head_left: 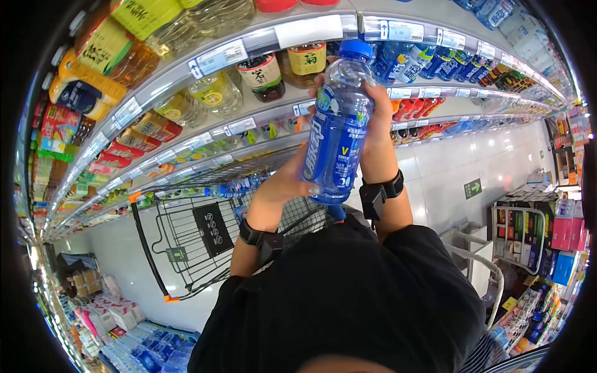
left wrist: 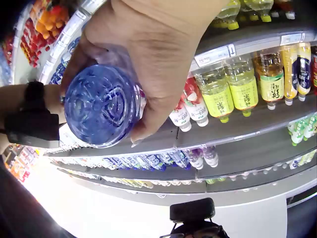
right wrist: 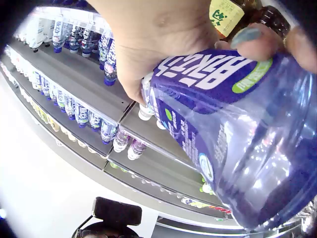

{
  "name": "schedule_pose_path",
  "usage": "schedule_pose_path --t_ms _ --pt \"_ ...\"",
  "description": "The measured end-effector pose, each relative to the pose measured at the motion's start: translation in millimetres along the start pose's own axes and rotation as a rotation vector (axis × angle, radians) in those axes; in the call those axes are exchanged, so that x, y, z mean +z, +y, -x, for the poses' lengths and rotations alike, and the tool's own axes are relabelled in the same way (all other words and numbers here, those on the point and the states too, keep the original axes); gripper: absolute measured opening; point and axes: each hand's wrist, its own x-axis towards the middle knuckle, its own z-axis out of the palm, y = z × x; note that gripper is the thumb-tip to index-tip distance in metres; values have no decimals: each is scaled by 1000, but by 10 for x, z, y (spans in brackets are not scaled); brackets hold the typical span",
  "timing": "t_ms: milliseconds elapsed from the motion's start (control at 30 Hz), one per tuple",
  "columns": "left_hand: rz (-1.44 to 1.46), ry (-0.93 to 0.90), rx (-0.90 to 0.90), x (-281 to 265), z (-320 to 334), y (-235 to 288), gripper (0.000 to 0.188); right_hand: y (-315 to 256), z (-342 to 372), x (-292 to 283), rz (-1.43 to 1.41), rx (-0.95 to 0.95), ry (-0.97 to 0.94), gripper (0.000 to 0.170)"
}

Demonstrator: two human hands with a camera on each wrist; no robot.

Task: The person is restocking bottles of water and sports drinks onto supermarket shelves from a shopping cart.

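A large blue drink bottle (head_left: 339, 140) with a blue cap (head_left: 356, 49) and a blue label is held up before the chest, its cap end toward the shelves. My left hand (head_left: 286, 180) grips its lower part from the left, thumb across the side near the base. Higher up, my right hand (head_left: 377, 118) holds it from the right, with fingers showing on both sides of the shoulder. The left wrist view looks onto the ridged bottle base (left wrist: 101, 106). Seen from the right wrist, the label (right wrist: 203, 74) lies beside the hand, and fingertips (right wrist: 257, 42) overlap the bottle.
Shelves of bottled drinks curve across the front, edged with price tags (head_left: 217, 57). A wire shopping cart (head_left: 214, 230) stands to the left, below the shelves. Tiled floor (head_left: 444, 180) stretches right toward a rack of boxed goods (head_left: 521, 233). Packs of bottled water (head_left: 155, 351) sit behind on the left.
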Motion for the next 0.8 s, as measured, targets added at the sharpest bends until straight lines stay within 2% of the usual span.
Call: schedule_pose_path --t_ms 100,233,400,500,533,633,667,767,800 --pt "49 13 -37 -46 -165 -69 108 -141 -104 -108 185 -51 39 61" --pt "140 -29 -72 96 -404 34 98 -241 -173 -269 88 -119 66 35" --pt "326 -29 -79 193 -489 -3 80 -395 -79 -113 287 -188 250 46" --pt "439 -153 -95 78 -574 -207 97 -471 -37 -51 389 -192 243 49" --pt "435 -139 -117 90 -556 -175 95 -497 -26 -42 414 -181 252 52" --pt "-4 236 0 185 -516 -74 77 -528 -33 -144 542 -190 275 55" --pt "-217 312 61 340 -599 75 81 -515 -53 -172 583 -261 304 50" --pt "-1204 434 -7 468 -606 285 82 -582 -97 -294 434 -246 314 42" --pt "-1224 399 33 483 -587 323 83 -609 -94 -329 291 -199 282 32"
